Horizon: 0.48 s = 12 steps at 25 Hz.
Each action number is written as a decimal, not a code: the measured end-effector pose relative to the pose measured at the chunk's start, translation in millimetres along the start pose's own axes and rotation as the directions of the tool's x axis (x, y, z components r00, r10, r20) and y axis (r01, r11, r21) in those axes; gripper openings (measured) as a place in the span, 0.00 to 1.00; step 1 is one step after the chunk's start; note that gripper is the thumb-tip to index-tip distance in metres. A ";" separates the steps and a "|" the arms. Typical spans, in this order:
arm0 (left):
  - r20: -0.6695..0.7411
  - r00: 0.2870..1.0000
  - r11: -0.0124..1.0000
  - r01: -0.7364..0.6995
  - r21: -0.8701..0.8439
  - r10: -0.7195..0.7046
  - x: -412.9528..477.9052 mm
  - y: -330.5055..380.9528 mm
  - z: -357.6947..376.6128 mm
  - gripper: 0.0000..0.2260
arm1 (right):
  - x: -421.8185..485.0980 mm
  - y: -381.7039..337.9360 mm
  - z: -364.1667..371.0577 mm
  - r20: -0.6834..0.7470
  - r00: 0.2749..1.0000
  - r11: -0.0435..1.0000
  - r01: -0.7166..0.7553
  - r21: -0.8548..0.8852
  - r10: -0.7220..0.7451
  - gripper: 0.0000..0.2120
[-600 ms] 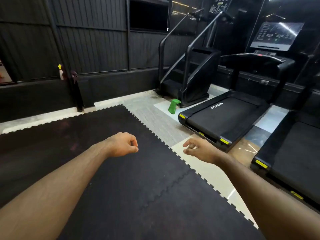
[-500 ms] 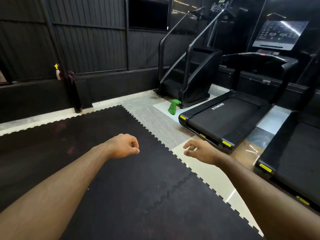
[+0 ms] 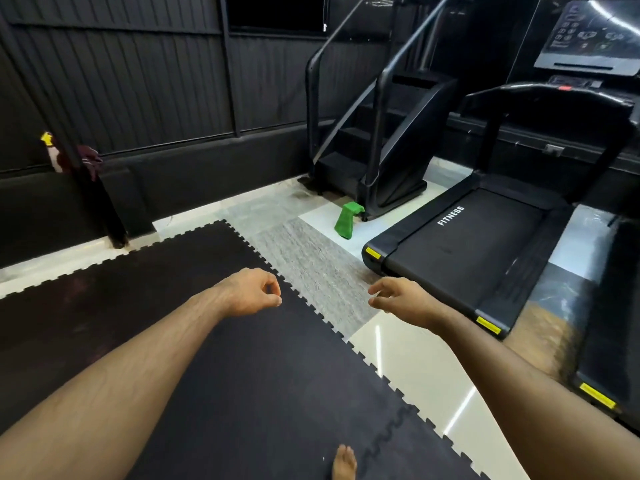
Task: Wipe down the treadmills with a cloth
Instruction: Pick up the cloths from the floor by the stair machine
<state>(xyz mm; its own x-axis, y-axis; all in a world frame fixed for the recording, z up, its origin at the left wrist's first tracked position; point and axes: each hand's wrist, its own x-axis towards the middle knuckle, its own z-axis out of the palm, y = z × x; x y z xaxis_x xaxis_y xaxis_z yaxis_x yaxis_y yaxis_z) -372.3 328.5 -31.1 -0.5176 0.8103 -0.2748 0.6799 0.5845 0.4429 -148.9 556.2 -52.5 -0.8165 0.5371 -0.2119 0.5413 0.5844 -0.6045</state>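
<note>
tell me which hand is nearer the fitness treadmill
Right. The right hand hovers just left of the FITNESS treadmill; the left hand is farther left, above the black mat.

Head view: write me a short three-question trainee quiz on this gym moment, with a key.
1. True or false: the left hand and the right hand both hold nothing.
2. Which word is printed on the treadmill belt? A) FITNESS B) SPEED C) POWER
3. What colour is the small object on the floor beside the stair machine?
Key: 1 true; 2 A; 3 green.
</note>
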 end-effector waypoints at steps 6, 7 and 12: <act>0.042 0.999 1.000 0.016 -0.003 -0.016 250.5 -6.9 -50.9 0.04 | 238.4 50.8 -59.9 0.027 0.999 0.995 -0.034 0.089 0.032 0.14; 0.044 0.999 1.000 0.015 -0.005 -0.014 293.1 -2.6 -67.8 0.03 | 280.6 55.1 -78.1 0.024 0.999 0.996 -0.033 0.078 0.031 0.14; 0.067 0.998 0.998 0.003 -0.055 0.001 483.5 4.4 -131.0 0.03 | 468.1 79.7 -141.0 -0.003 0.997 0.992 -0.071 0.103 0.072 0.10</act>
<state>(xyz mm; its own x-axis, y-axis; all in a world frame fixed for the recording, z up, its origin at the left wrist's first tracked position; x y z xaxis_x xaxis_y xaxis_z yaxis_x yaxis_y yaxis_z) -687.7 717.2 -50.2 -0.4808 0.8120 -0.3309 0.6489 0.5833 0.4886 -459.6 940.0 -91.5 -0.7747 0.5798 -0.2522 0.5746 0.4791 -0.6635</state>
